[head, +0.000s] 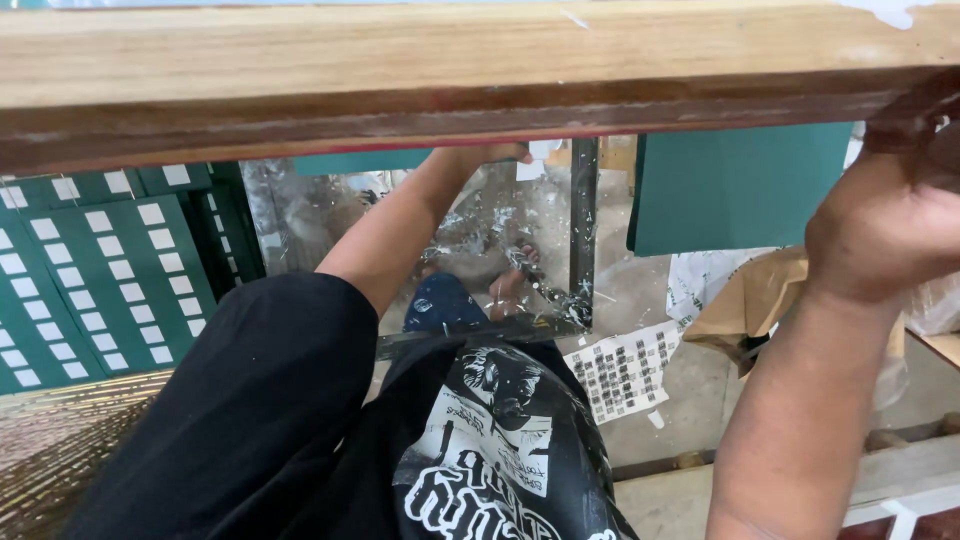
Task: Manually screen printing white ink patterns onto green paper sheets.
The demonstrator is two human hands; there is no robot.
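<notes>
The wooden beam [480,75] fills the top of the view, its long axis running left to right with a slight tilt, the right end a little higher. Its near lower edge is dark and worn, and white flecks mark the top face near the right end.

The left hand [490,153] reaches up under the beam near its middle; only the knuckles show below the lower edge, so I cannot tell whether it grips. The right hand [885,225] rises to the beam's right end, the fingers passing out of view at the frame edge beneath the wood; whether it is clamped on cannot be told either.

Below the beam, between the two arms, a mirror [440,240] in a dark frame leans upright, its right edge vertical just right of the left hand. Right of the mirror, under the beam, hangs a green board [735,190]. Beneath that lie brown paper [750,300] and a printed sheet [625,370] on the grey floor, which gives the only open room, low between the arms. Far left under the beam stand green panels [90,280] with white labels.
</notes>
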